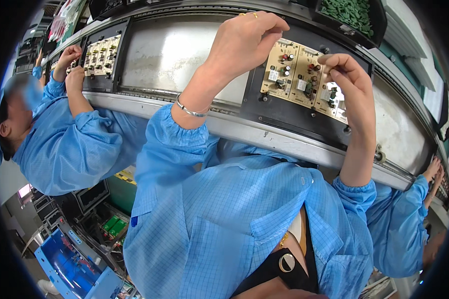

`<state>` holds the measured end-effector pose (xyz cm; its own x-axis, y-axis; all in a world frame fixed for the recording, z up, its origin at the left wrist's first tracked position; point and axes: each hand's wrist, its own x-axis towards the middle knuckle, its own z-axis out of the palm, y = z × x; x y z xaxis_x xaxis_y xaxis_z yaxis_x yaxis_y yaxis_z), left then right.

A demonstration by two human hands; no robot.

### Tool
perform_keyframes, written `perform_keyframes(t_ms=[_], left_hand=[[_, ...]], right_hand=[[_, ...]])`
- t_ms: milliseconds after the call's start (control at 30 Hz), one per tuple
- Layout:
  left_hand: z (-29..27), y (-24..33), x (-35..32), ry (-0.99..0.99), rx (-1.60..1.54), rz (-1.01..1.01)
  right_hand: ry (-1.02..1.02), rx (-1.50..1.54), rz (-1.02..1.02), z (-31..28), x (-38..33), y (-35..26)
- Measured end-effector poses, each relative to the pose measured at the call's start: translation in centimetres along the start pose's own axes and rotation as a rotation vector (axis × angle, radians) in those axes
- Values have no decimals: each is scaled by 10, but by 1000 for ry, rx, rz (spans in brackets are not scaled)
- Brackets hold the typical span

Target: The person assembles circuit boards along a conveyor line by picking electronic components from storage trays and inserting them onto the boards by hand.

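Observation:
A tan circuit board panel (287,97) lies in a black carrier plate (257,99) before me. It bears small black cylindrical parts, red parts and white box-shaped parts (273,75). My left hand (247,40) is raised over the panel's upper left corner, its fingers bent together in a pinch. Whatever those fingertips hold, if anything, is hidden. Above the panel's right side is my right hand (351,82), thumb and forefinger closed together. Any small thing between them is too small to make out. This hand covers part of the panel's right section.
The carrier rests on a conveyor with a metal rail (279,137). A black bin of green parts (346,14) stands beyond it. At left, a co-worker (70,134) handles another board (102,56). Another person's hands (434,172) reach in at far right.

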<state>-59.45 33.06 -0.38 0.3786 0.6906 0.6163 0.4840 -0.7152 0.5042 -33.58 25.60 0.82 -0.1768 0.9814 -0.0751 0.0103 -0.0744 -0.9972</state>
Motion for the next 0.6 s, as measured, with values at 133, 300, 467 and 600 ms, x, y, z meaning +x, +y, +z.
perform_keyframes(t_ms=[133, 300, 467, 600], left_hand=[[3, 0, 1, -30, -5, -8], [-1, 2, 1, -59, 17, -18], [-5, -1, 2, -55, 14, -26], [-8, 0, 2, 32, -7, 16]], right_hand=[[50, 142, -67, 16, -1, -1], [-16, 28, 59, 21, -5, -6], [27, -336, 34, 42, -11, -10], [79, -617, -1, 55, -12, -13]])
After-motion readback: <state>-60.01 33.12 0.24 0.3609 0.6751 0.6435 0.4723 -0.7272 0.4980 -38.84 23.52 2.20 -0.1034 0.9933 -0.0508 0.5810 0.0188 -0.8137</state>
